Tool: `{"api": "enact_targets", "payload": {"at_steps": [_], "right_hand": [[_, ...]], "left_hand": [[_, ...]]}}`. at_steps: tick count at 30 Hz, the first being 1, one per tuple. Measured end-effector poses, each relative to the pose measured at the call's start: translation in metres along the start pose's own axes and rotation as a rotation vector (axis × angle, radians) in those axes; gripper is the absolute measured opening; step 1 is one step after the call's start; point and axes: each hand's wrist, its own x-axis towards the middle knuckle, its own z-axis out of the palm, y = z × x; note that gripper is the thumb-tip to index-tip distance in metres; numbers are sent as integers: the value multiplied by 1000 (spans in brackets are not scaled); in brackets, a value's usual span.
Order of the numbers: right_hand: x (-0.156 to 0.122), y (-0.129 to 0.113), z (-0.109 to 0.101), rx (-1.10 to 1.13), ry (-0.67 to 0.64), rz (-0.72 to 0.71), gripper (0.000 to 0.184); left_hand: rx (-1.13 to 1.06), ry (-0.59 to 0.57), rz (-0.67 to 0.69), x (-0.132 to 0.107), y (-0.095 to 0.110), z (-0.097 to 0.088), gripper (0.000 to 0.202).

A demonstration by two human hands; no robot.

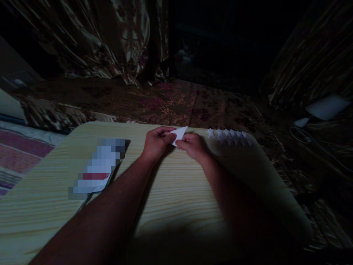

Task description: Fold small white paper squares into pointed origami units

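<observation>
Both my hands meet near the far edge of a pale wooden table [176,191]. My left hand [156,141] and my right hand [192,145] pinch a small white folded piece of paper [179,134] between their fingertips; its pointed corner sticks up to the right. Just right of my right hand, several small white folded paper stars [230,137] lie in rows on the table.
A blurred-out flat object [97,168] lies on the table's left part. Beyond the table are a patterned dark carpet [171,101] and shiny curtains [104,40]. A white device [327,106] with cables lies on the floor at right. A striped mat [19,151] is at left.
</observation>
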Motion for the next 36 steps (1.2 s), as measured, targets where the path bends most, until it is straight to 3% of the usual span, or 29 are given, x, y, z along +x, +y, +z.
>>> {"api": "enact_targets", "payload": {"at_steps": [18, 25, 31, 36], "right_hand": [[-3, -7, 0, -24, -20, 39, 19], [-1, -7, -1, 147, 41, 20, 19], [-2, -14, -6, 285, 20, 26, 25], [-2, -12, -8, 310, -1, 16, 28]], "left_hand": [[26, 68, -34, -1, 3, 1, 34], [-42, 19, -43, 0, 2, 1, 34], [-48, 23, -66, 0, 4, 1, 38], [-21, -43, -37, -1, 3, 1, 35]]}}
